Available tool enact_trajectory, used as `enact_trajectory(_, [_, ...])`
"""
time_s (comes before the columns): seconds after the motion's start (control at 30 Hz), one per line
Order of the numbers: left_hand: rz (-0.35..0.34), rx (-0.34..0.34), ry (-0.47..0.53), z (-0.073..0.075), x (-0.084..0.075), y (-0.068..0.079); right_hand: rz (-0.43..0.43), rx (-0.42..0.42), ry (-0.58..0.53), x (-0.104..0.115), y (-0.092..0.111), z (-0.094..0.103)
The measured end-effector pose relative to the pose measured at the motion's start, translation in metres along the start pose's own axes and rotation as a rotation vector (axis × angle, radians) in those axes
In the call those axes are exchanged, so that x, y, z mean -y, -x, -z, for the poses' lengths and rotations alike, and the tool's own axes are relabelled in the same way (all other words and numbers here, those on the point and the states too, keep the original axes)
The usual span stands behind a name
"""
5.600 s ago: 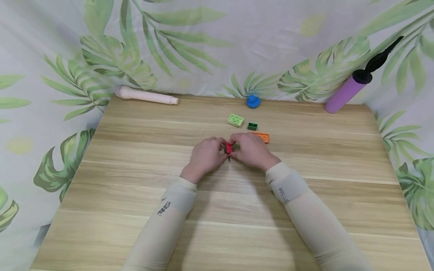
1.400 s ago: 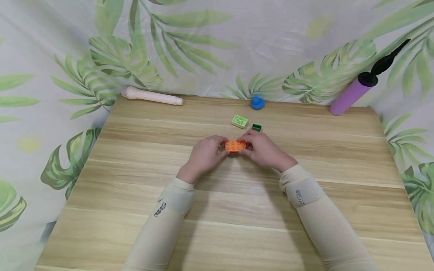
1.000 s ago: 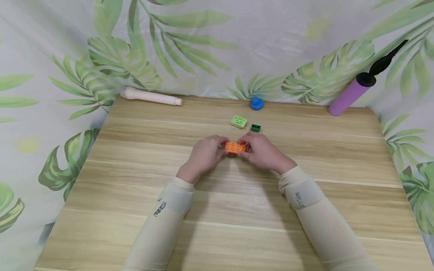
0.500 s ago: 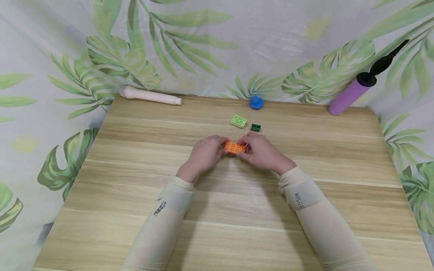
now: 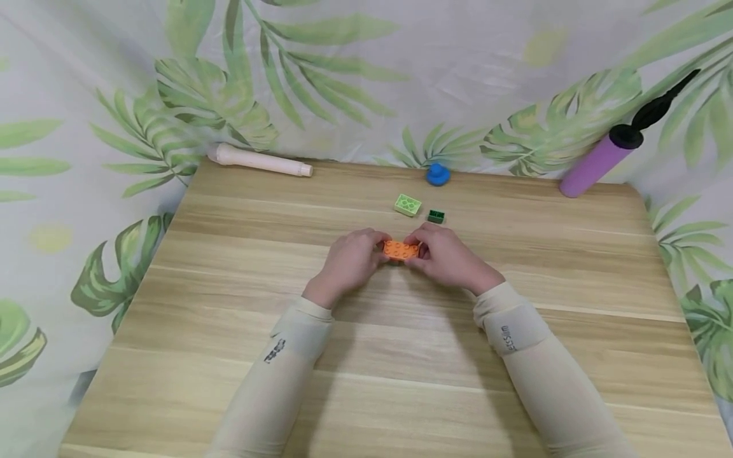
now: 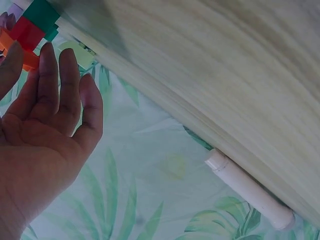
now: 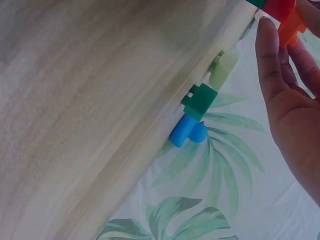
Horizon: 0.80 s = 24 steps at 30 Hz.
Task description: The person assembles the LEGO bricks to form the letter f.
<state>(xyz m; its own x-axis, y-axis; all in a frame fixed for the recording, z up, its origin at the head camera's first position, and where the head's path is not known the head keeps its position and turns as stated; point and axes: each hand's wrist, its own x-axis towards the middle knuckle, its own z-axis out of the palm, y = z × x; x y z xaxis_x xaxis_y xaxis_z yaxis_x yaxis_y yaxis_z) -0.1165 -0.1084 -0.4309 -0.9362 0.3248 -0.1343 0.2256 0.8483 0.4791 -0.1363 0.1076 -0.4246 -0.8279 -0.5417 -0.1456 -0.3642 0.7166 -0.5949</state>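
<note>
Near the middle of the table, an orange toy brick (image 5: 401, 250) with studs up lies across a red brick (image 6: 27, 34), which sits on a green brick (image 6: 42, 15). My left hand (image 5: 355, 257) pinches the orange brick's left end between thumb and fingers. At the other end, my right hand (image 5: 449, 254) pinches it the same way. From the head view the orange brick covers most of the two below. Just behind the hands, a light green brick (image 5: 408, 205) and a small dark green brick (image 5: 436, 216) lie with their hollow undersides up.
A blue rounded toy (image 5: 438, 175) stands at the back edge of the wooden table (image 5: 389, 381). A pale pink tube-shaped object (image 5: 263, 161) lies at back left. At back right leans a purple cylinder (image 5: 595, 165) with a black top, against the leaf-print cloth (image 5: 355, 83).
Earlier both hands held the red brick while the orange one lay to the right. The orange brick was then brought over the red one and now sits lower, hiding the red from the head view.
</note>
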Motion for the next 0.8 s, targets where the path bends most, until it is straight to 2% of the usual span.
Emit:
enact_trajectory(0.4, [0.009,-0.004,-0.066,-0.0004,-0.0037,0.002,0.007,-0.003,-0.024,-0.0073,-0.0018,-0.0009])
enact_trajectory(0.8, [0.018,0.004,-0.032,-0.0003,-0.0029,0.004,0.005,0.016,0.038,-0.0059,-0.0009,0.0008])
